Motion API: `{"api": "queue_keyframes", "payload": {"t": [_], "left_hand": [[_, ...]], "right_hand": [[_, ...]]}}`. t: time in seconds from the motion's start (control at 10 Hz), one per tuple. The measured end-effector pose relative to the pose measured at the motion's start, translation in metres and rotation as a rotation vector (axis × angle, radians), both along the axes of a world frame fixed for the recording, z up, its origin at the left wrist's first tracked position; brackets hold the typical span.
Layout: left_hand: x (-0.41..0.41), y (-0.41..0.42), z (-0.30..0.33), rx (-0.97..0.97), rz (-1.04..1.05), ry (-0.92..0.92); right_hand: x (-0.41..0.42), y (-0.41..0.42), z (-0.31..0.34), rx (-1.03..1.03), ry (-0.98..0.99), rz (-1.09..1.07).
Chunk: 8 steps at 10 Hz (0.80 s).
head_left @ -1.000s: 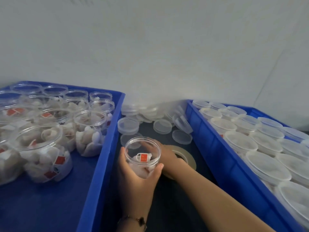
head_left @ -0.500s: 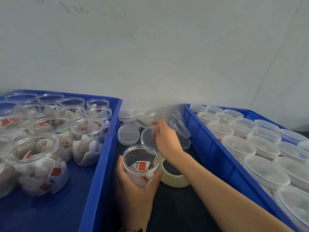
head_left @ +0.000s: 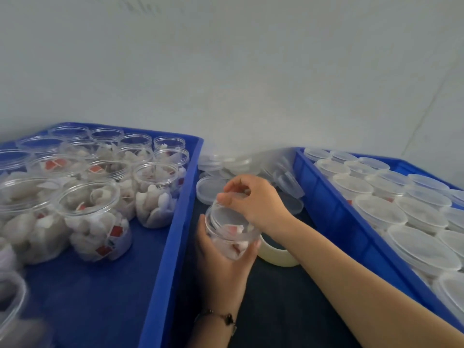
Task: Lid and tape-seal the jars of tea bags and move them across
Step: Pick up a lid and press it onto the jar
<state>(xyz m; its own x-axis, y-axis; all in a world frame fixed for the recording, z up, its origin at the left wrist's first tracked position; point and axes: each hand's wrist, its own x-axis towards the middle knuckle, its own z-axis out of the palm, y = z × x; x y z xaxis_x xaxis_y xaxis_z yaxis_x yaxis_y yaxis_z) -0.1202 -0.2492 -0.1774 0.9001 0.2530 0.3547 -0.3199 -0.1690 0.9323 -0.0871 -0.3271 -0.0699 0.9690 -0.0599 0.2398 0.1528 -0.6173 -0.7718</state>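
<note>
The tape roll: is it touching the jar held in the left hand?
Cannot tell. In the head view the jar overlaps the tape roll, hiding any contact or gap.

A clear plastic jar of white tea bags with red tags is standing upright on the dark strip between two blue crates, a translucent lid seemingly sitting on its mouth, roll of tape just beside.

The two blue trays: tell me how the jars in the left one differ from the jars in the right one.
1. The jars in the left tray stand open, with bare threaded rims; the jars in the right tray wear translucent lids.
2. The left tray's jars leave bare blue floor at the near end; the right tray's jars are packed close together.

Both sets are clear plastic jars in blue trays.
</note>
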Motion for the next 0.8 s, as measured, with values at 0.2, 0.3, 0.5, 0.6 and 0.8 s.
{"api": "queue_keyframes", "payload": {"t": [0.2, 0.3, 0.5, 0.6, 0.8], "left_hand": [[0.002, 0.003, -0.006, 0.021, -0.028, 0.009], [0.005, 0.002, -0.006, 0.064, -0.024, 0.063], [-0.004, 0.007, 0.005, 0.044, -0.025, -0.018], [0.002, 0.006, 0.004, 0.095, -0.052, 0.007], [-0.006, 0.009, 0.012, 0.018, -0.031, 0.021]], "right_hand": [[-0.012, 0.017, 0.006, -0.460, 0.065, 0.068], [-0.025, 0.014, 0.004, -0.671, 0.095, 0.176], [-0.023, -0.002, 0.018, -0.323, -0.219, 0.132], [-0.024, 0.002, 0.013, -0.392, -0.181, 0.198], [-0.028, 0.009, -0.007, -0.585, -0.057, 0.191]]}}
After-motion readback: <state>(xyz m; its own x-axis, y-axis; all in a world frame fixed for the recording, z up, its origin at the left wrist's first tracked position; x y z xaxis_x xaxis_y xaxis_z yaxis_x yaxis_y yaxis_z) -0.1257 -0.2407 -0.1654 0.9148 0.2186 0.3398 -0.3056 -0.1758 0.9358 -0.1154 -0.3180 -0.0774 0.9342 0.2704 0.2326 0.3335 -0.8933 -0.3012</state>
